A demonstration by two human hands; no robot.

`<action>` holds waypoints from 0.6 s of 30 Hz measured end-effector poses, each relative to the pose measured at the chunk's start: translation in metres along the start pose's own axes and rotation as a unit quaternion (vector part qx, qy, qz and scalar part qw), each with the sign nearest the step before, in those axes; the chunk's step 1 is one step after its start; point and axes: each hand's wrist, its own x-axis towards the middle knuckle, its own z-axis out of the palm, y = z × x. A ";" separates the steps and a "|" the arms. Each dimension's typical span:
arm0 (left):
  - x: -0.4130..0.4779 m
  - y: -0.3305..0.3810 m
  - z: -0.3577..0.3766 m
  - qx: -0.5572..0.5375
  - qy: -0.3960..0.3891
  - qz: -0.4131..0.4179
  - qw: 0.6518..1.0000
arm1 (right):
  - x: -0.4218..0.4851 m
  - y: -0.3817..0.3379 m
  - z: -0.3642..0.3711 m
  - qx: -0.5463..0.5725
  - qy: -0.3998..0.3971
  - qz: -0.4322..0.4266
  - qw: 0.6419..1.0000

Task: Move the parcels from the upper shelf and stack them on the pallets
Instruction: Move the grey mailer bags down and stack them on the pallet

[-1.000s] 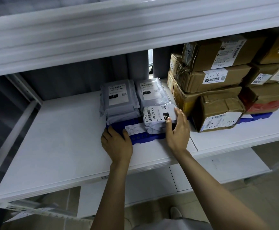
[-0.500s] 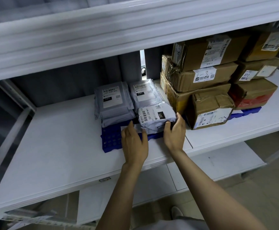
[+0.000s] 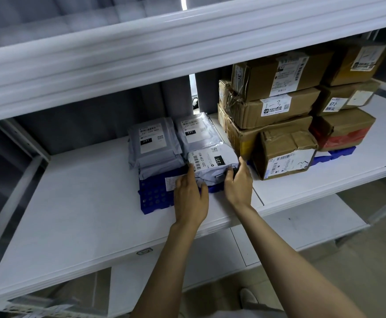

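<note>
A small grey poly-bag parcel (image 3: pixel 212 162) with a white label marked 231 lies at the front right of a blue plastic pallet (image 3: pixel 156 198) on a white shelf (image 3: pixel 77 203). My left hand (image 3: pixel 191 198) presses against the parcel's left front side, and my right hand (image 3: pixel 239 182) cups its right end. Both hands touch the parcel, which rests on the pallet. Two more grey parcels lie behind it: one at the back left (image 3: pixel 153 143) and one at the back right (image 3: pixel 197 133), stacked on further bags.
A stack of brown cardboard boxes (image 3: pixel 279 125) stands just right of my right hand, partly on a second blue pallet (image 3: pixel 339 154). A white shelf beam (image 3: pixel 164 53) runs overhead. A lower shelf (image 3: pixel 279 226) and the floor lie below.
My left hand has moved right from the pallet's front left corner to the small parcel's left side. My right hand stays on the parcel's right end. The view has shifted slightly.
</note>
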 end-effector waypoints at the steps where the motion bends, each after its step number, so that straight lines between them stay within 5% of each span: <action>1: 0.000 0.000 0.000 0.003 0.000 0.001 1.000 | -0.002 0.001 -0.001 -0.002 0.006 0.003 1.000; 18: -0.019 -0.013 -0.013 -0.006 0.000 0.016 1.000 | -0.036 0.002 0.000 -0.025 0.040 -0.027 0.998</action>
